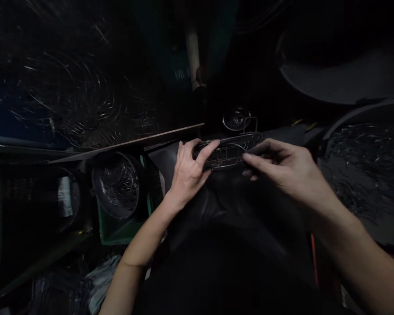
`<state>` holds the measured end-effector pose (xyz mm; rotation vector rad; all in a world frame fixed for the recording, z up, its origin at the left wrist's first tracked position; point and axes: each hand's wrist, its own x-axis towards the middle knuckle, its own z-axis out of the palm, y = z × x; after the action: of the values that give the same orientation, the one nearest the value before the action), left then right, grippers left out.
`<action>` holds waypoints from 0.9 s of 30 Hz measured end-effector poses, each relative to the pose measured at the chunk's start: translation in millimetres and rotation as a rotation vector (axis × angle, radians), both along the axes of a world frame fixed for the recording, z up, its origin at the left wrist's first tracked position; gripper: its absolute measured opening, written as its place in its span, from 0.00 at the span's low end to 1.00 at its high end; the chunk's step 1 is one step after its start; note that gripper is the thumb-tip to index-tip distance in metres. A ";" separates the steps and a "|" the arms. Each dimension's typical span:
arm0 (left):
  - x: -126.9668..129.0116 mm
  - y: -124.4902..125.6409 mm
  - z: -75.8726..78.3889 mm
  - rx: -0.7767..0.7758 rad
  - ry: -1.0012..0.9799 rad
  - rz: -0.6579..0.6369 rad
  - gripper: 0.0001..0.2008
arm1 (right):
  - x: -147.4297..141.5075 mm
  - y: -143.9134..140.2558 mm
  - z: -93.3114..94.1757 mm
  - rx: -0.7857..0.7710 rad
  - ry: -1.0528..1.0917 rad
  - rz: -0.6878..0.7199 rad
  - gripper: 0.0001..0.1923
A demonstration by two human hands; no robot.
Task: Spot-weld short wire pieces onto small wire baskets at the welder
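Observation:
A small metal wire frame (226, 163), shaped like a flat basket, lies in front of me above the dark apron on my lap. My left hand (189, 168) is closed on its left end, fingers over the top and thumb below. A thin curved wire (233, 145) runs along the frame's upper side. At the frame's right end my right hand (279, 164) pinches this wire between thumb and forefinger. Just behind the frame is a small round dish (236, 119) with shiny pieces in it. Dim light hides the exact contact at my right fingertips.
To the left, a round tub (116, 186) of bent wires rests over a green crate (116, 234). Loose wires (85, 92) are heaped at the upper left, behind a thin board edge (144, 139). A large basin (364, 170) of metal pieces stands at the right.

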<state>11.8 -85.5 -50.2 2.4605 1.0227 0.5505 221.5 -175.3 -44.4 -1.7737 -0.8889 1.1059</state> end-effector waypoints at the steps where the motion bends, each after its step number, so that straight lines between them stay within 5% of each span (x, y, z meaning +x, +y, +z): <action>1: 1.6 0.1 1.4 0.014 0.004 0.020 0.28 | -6.0 11.5 0.7 0.019 0.048 0.036 0.19; 10: 11.7 16.1 -10.3 0.099 -0.028 0.111 0.30 | -30.7 48.2 -7.6 0.284 -0.247 0.014 0.12; 22: 17.7 20.3 -27.2 0.201 0.015 0.129 0.32 | -30.0 58.7 -24.9 0.172 0.042 -0.034 0.19; 27: 18.9 24.1 -30.6 0.247 0.029 0.137 0.33 | -29.7 63.9 -27.5 0.223 -0.076 -0.003 0.17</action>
<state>30.7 -61.4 -80.8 2.6304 1.2058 0.7251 191.8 -111.4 -71.8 -1.6400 -1.0138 0.9047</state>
